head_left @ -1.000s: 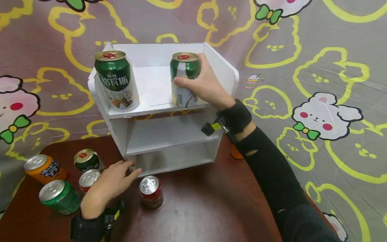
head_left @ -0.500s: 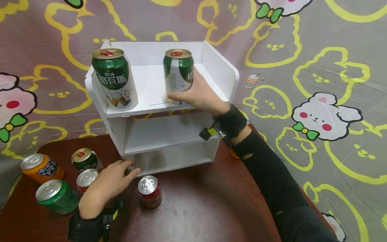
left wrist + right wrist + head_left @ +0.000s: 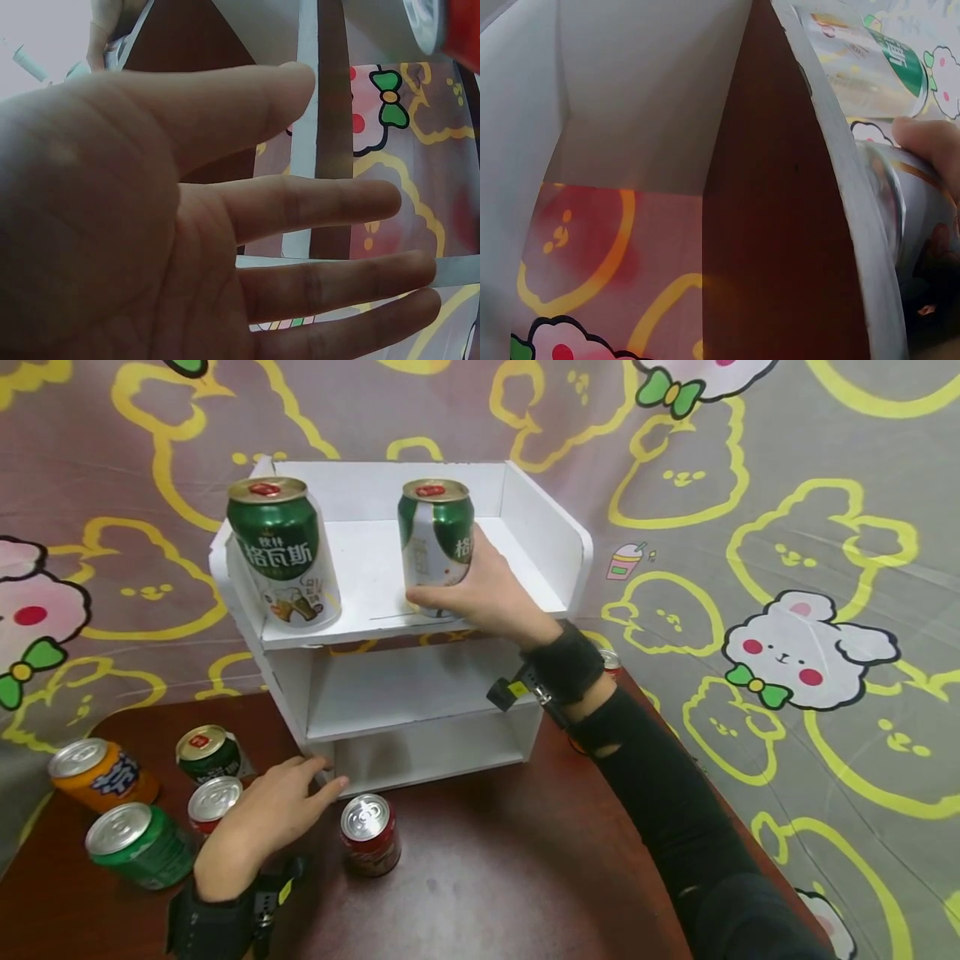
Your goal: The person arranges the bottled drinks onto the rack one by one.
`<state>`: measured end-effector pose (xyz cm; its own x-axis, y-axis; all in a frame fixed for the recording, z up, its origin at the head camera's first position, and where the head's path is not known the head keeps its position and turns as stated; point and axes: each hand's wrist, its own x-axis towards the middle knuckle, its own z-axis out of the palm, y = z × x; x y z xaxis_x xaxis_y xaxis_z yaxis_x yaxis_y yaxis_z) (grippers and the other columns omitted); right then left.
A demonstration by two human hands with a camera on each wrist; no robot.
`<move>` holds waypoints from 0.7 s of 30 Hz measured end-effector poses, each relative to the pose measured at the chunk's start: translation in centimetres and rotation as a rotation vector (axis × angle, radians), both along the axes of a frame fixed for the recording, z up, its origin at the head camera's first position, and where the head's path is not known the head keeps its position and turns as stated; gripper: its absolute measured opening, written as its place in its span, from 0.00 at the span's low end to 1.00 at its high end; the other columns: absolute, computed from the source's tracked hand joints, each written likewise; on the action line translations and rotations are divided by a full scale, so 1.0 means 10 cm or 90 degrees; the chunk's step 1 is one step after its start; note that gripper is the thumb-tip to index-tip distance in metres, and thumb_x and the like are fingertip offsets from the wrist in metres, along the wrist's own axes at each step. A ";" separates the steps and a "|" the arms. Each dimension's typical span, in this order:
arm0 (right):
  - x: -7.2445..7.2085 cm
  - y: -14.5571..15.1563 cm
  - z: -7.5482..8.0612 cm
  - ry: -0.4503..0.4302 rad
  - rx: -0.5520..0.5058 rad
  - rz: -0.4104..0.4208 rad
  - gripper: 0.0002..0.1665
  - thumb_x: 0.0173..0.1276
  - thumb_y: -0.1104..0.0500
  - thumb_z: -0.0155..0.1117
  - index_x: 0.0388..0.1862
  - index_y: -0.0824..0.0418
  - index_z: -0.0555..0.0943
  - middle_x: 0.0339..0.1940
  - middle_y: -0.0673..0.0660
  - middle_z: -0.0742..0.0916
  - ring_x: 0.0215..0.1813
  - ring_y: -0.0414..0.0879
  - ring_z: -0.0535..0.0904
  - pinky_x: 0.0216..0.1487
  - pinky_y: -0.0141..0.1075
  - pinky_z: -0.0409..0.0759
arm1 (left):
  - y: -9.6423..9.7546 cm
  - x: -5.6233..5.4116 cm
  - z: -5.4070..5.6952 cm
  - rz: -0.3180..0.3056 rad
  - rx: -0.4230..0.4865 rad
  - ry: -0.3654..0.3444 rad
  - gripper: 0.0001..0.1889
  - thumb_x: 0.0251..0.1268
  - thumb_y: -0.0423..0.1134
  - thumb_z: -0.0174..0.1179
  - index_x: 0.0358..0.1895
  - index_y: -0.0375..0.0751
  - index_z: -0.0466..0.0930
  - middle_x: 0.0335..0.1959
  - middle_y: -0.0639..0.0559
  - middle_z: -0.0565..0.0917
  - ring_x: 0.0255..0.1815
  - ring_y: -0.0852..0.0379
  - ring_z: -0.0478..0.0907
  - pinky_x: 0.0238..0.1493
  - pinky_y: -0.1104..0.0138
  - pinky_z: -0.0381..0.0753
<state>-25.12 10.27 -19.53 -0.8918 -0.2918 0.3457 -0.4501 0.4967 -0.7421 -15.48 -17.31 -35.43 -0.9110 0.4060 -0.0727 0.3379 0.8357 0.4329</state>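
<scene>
My right hand grips a green-and-white drink can by its lower part, upright at the front of the white shelf unit's top level. In the right wrist view, that can shows its metal base end right at the board edge, and part of my right hand is on it. A matching can stands at the top level's left end, label facing forward. My left hand lies beside the unit's lower left corner. Its fingers are extended with nothing in them, as the left wrist view shows of the left hand.
On the brown table at left are an orange can, a green can, a green-and-gold can and a red can. A dark red can stands before the unit. Behind my right arm, another can peeks out.
My right hand has shifted the gripped can left along the top level and turned it, so part of its front lettering now shows. The left hand stays by the corner.
</scene>
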 end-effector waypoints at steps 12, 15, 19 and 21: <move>0.08 -0.11 -0.06 0.029 -0.019 -0.089 0.49 0.47 0.47 0.78 0.62 0.59 0.60 0.50 0.52 0.78 0.50 0.41 0.75 0.49 0.33 0.73 | 0.01 -0.03 -0.01 -0.001 -0.013 -0.007 0.31 0.69 0.55 0.51 0.59 0.27 0.72 0.54 0.28 0.74 0.53 0.32 0.72 0.46 0.42 0.73; 0.10 -0.16 -0.07 0.042 -0.005 -0.119 0.49 0.46 0.44 0.78 0.61 0.59 0.61 0.49 0.52 0.79 0.49 0.40 0.76 0.47 0.32 0.73 | 0.00 -0.04 -0.02 -0.003 -0.019 -0.010 0.33 0.69 0.57 0.50 0.59 0.27 0.72 0.54 0.28 0.74 0.53 0.32 0.72 0.45 0.43 0.73; 0.12 -0.20 -0.09 0.055 0.011 -0.158 0.49 0.46 0.42 0.77 0.59 0.59 0.62 0.47 0.52 0.80 0.47 0.41 0.77 0.44 0.33 0.74 | 0.01 -0.04 -0.02 -0.002 -0.022 -0.017 0.32 0.69 0.57 0.50 0.59 0.27 0.72 0.54 0.28 0.74 0.53 0.32 0.73 0.45 0.43 0.73; 0.13 -0.21 -0.10 0.060 0.012 -0.170 0.48 0.46 0.42 0.77 0.59 0.60 0.62 0.46 0.52 0.80 0.46 0.41 0.77 0.43 0.33 0.75 | 0.02 -0.04 -0.02 -0.003 -0.023 -0.019 0.33 0.69 0.57 0.49 0.59 0.27 0.71 0.54 0.28 0.73 0.53 0.32 0.72 0.45 0.43 0.73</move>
<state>-23.84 8.20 -20.49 -0.9025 -0.0576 0.4268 -0.3671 0.6208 -0.6927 -15.92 -17.11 -35.62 -0.9060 0.4074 -0.1148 0.3296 0.8492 0.4126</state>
